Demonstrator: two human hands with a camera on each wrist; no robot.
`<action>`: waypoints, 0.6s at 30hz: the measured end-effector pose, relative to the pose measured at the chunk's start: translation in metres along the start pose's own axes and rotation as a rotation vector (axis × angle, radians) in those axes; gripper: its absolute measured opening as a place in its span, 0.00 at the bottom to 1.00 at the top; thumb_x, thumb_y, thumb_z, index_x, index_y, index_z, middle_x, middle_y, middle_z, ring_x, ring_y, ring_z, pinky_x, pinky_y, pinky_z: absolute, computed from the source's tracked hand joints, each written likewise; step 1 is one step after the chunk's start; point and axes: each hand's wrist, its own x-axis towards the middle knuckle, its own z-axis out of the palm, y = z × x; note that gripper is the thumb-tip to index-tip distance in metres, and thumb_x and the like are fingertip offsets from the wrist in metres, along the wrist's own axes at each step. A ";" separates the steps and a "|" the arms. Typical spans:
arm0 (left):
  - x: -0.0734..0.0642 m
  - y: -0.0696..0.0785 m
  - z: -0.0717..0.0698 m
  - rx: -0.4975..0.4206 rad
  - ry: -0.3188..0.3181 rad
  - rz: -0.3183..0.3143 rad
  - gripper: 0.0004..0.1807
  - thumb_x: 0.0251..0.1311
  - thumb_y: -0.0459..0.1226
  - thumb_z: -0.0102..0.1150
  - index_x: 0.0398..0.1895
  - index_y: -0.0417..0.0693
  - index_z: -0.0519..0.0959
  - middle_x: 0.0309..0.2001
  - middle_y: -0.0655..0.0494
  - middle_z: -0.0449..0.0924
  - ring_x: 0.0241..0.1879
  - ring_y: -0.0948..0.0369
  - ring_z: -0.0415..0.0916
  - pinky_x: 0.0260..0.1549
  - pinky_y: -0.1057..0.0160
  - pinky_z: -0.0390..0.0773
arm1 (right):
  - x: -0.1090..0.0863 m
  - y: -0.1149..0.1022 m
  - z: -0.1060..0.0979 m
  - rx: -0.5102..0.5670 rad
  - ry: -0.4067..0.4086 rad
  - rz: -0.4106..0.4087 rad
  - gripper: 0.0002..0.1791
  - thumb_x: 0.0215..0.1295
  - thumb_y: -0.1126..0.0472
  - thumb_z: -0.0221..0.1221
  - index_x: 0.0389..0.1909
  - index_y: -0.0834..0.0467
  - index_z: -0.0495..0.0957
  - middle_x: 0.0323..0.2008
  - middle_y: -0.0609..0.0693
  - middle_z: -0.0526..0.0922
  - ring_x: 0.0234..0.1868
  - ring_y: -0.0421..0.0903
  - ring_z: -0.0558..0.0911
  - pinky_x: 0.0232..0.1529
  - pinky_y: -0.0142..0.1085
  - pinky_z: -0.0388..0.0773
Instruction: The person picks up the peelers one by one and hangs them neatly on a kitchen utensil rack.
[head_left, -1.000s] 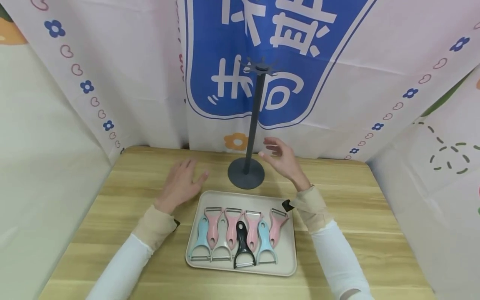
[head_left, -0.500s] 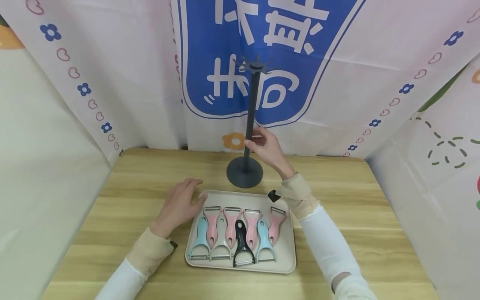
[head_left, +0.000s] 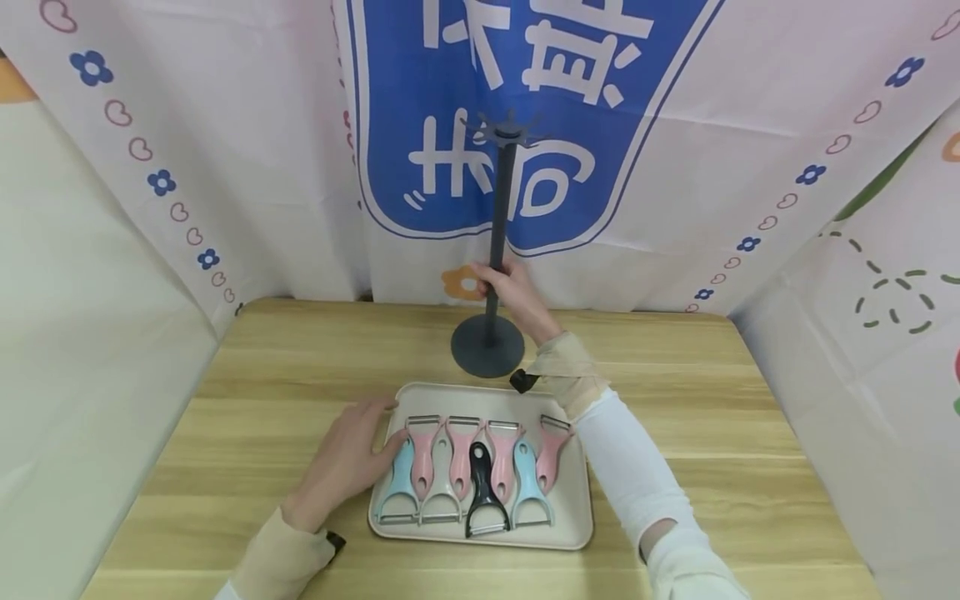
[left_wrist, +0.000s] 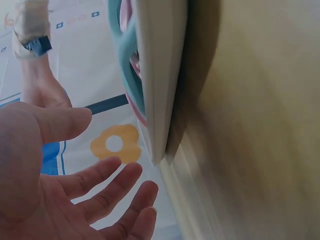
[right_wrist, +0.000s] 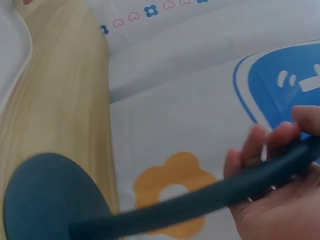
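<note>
A dark grey stand (head_left: 501, 200) with a round base and a ring of hooks on top stands behind the tray. My right hand (head_left: 519, 298) grips the lower half of its pole; in the right wrist view the fingers (right_wrist: 255, 145) curl around it. My left hand (head_left: 347, 457) is at the left rim of the beige tray (head_left: 568, 529), its thumb over the edge near a light blue peeler (head_left: 402, 471). In the left wrist view its fingers (left_wrist: 107, 197) are spread and hold nothing. The tray carries several Y-shaped peelers, including a black peeler (head_left: 481, 477) and pink peelers (head_left: 551, 457).
The wooden table (head_left: 697, 400) ends at a back edge close behind the stand. A white printed cloth (head_left: 675, 225) with a blue panel hangs there, and pale cloth walls flank both sides.
My right hand has moved left to the stand's pole and taken hold of it. The left hand has come back toward me, to the tray's left rim. The peelers stay in place.
</note>
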 end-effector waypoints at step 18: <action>-0.031 0.030 -0.002 -0.059 -0.110 -0.219 0.13 0.68 0.42 0.71 0.50 0.48 0.84 0.40 0.59 0.84 0.35 0.63 0.75 0.39 0.59 0.79 | 0.013 0.029 0.022 0.122 0.078 -0.109 0.30 0.82 0.53 0.56 0.14 0.49 0.63 0.10 0.39 0.62 0.11 0.36 0.58 0.16 0.30 0.54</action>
